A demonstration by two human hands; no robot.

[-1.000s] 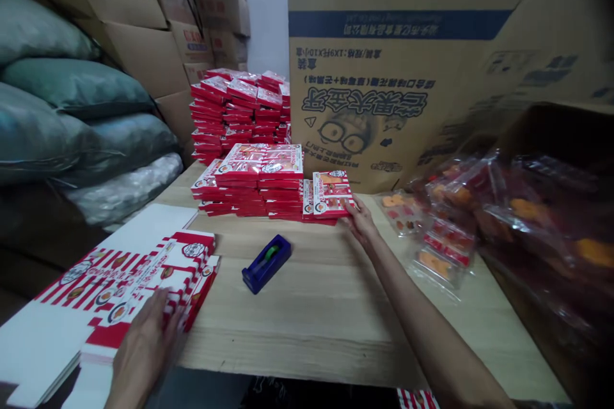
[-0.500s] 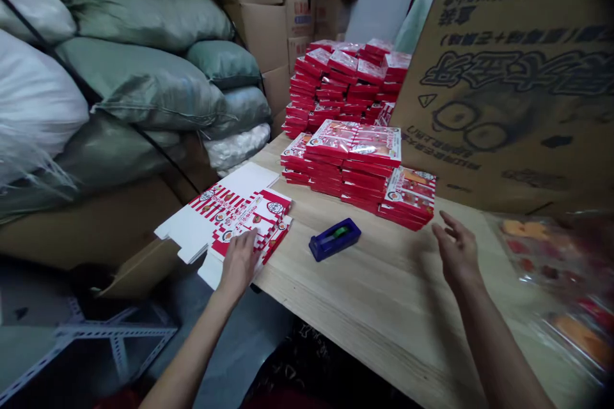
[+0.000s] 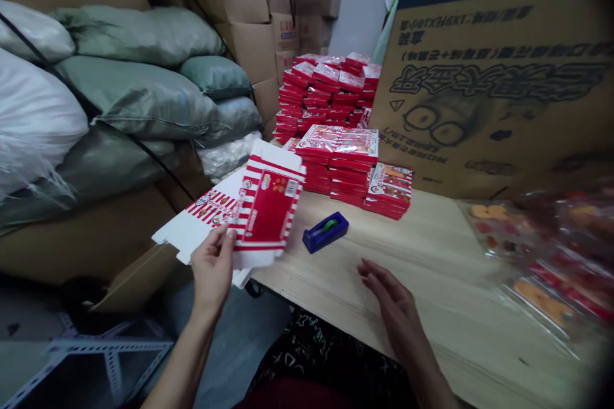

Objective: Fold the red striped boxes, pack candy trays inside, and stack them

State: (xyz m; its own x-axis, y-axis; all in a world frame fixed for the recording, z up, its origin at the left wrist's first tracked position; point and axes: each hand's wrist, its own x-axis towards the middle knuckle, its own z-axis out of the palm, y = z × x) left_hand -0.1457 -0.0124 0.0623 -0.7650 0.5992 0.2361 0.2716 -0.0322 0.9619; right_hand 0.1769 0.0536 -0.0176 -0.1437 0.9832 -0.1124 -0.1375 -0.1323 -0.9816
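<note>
Nearest the viewer, at the left front corner of the desk point(image 3: 432, 243), the left hand point(image 3: 213, 271) grasps a flat red-and-white striped carton blank point(image 3: 268, 204), its fingers point(image 3: 221, 244) closed on the lower edge, with the printed panel tilted up off the desktop. The right hand point(image 3: 391, 307) is empty, its fingers point(image 3: 371, 271) released and loosely spread, low over the front of the desk; whether they touch the surface cannot be told. Further flat blanks point(image 3: 206, 220) lie beneath the raised one, overhanging the left edge. Farther on, a blue tape dispenser point(image 3: 325, 232) sits on the desk. Beyond it stand stacks of folded red boxes point(image 3: 336, 163) and, toward the far left corner, a taller stack point(image 3: 326, 92). Transparent packets of orange-and-red snacks point(image 3: 508, 249) lie at the right end. Grey-green sacks point(image 3: 139, 102) and cardboard cartons point(image 3: 494, 70) line the left and back.
</note>
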